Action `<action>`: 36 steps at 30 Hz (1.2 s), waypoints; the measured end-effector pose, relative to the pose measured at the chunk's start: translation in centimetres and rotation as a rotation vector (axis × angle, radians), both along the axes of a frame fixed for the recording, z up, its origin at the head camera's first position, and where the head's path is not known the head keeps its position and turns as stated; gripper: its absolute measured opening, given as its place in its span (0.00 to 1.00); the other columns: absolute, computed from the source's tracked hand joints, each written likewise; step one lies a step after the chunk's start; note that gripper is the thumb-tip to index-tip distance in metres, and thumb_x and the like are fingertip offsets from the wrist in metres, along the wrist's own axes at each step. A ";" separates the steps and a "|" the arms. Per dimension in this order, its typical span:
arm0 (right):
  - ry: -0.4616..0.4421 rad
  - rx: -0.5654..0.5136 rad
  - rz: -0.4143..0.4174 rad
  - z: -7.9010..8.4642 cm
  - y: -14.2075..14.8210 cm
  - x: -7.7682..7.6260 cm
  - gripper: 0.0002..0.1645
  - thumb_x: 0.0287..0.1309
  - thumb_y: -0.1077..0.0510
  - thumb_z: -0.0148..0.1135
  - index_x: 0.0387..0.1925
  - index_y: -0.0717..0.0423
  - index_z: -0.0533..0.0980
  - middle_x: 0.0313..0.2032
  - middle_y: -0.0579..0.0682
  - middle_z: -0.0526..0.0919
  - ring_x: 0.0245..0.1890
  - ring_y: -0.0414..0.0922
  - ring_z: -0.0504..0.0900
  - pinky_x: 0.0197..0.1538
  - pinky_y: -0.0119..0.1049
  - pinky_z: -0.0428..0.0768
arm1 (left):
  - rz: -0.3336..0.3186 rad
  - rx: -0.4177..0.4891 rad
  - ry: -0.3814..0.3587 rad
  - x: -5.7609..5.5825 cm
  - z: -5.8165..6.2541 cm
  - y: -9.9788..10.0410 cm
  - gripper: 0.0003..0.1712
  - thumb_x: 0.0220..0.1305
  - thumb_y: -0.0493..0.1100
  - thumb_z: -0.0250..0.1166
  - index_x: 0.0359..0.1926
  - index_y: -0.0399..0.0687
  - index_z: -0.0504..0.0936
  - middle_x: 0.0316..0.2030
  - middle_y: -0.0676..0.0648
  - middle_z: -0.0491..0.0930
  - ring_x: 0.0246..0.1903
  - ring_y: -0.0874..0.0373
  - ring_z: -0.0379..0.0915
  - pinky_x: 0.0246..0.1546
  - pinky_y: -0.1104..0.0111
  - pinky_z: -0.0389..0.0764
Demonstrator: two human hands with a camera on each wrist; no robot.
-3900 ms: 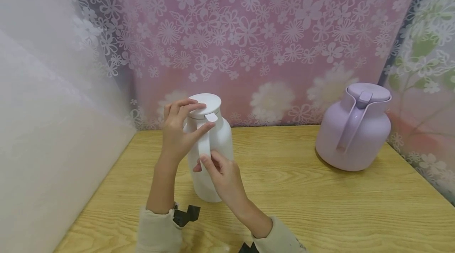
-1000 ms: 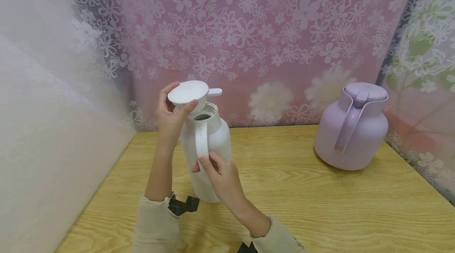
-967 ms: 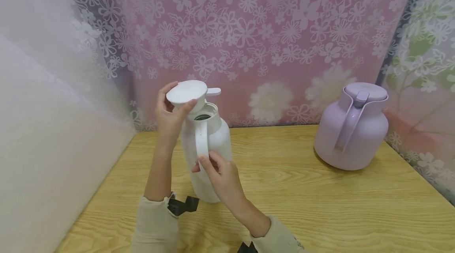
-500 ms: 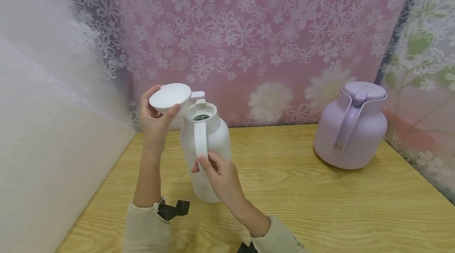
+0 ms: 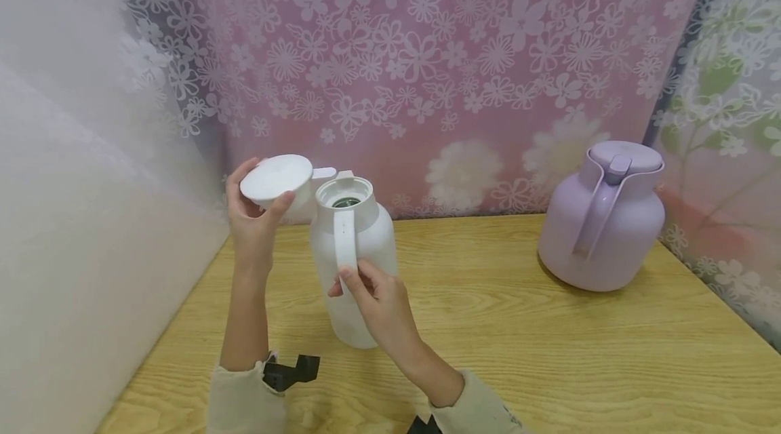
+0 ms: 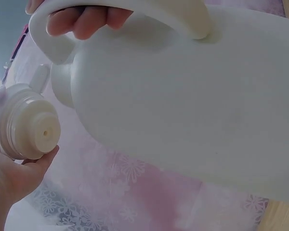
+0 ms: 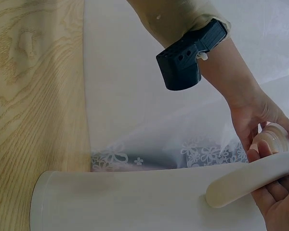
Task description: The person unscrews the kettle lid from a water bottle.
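My left hand [image 5: 253, 230] grips a white lid [image 5: 277, 178] by its sides, held in the air left of the white thermos jug [image 5: 375, 237]. The lid's stepped stopper underside [image 6: 44, 132] with a small central hole shows in the left wrist view, and its tab points right toward the jug's mouth. The jug stands upright on the table, its round mouth [image 5: 346, 198] uncovered and a dark inner opening visible. My right hand [image 5: 384, 302] holds the lower part of the jug's handle [image 5: 344, 237], thumb on the near side and fingers curled behind it.
A lilac jug [image 5: 604, 224] with its lid on stands at the right of the wooden table [image 5: 488, 352]. A pink flowered curtain [image 5: 451, 68] hangs behind the table, and a pale wall-like sheet [image 5: 110, 183] runs along the left side.
My left hand has lifted the lid off the jug, then carried it left and slightly down, away from the mouth. My right hand stays on the handle, and the jug keeps its place.
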State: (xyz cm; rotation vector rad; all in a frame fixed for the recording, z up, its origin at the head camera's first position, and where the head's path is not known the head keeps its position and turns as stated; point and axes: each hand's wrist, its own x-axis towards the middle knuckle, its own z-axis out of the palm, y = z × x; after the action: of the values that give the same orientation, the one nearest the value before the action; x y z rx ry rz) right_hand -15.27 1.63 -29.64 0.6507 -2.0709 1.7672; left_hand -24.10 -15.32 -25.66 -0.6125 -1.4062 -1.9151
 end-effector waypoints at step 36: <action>0.041 0.012 -0.016 0.0 0.0 0.0 0.11 0.63 0.62 0.53 0.27 0.63 0.76 0.24 0.52 0.83 0.33 0.45 0.82 0.36 0.35 0.77 | -0.115 0.082 -0.027 0.4 -7.8 -4.5 0.33 0.53 0.27 0.60 0.61 0.37 0.60 0.54 0.40 0.64 0.51 0.51 0.64 0.50 0.70 0.69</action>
State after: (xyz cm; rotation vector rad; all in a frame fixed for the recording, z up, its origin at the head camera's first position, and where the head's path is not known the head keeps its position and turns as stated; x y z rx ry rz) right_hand -15.31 1.62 -29.69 0.6666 -2.0558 1.7199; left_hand -23.73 -19.81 -33.43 -0.6425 -1.3276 -2.0675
